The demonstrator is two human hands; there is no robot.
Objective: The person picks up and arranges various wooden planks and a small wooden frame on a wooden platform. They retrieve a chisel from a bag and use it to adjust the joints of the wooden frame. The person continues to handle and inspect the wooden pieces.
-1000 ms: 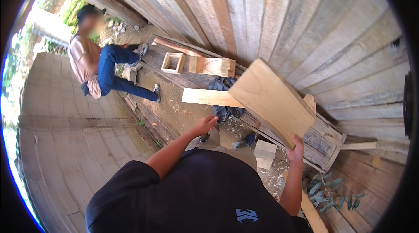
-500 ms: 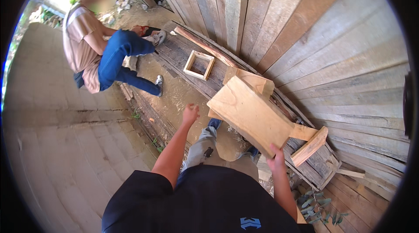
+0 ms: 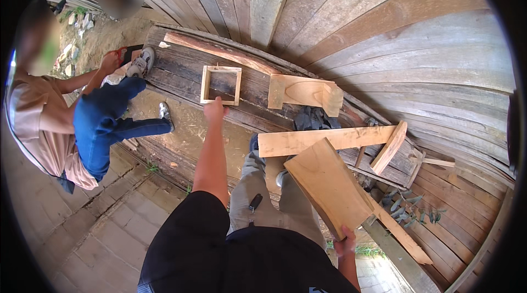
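Observation:
My left hand (image 3: 216, 108) is at the near rail of a small square wooden frame (image 3: 237, 86), its fingers closed over that rail. The frame lies on a long weathered bench. Low on the right, my right hand (image 3: 345, 242) grips the near end of a broad, pale wooden board (image 3: 328, 186), which is held tilted in front of my legs. Beyond its far end, a long narrow plank (image 3: 324, 139) lies across the bench, beside a short upright wooden piece (image 3: 390, 147).
Along the bench (image 3: 178, 65) are a reddish wood strip (image 3: 219, 51), a pale wooden piece with end blocks (image 3: 304, 92) and a dark crumpled bag (image 3: 315, 119). A plank wall (image 3: 384, 62) stands behind. At left, a person (image 3: 96, 117) rests a foot on the bench.
My left hand has moved forward to the frame. My right hand has drawn the broad board lower and back, uncovering the narrow plank and the bag. The view has swung.

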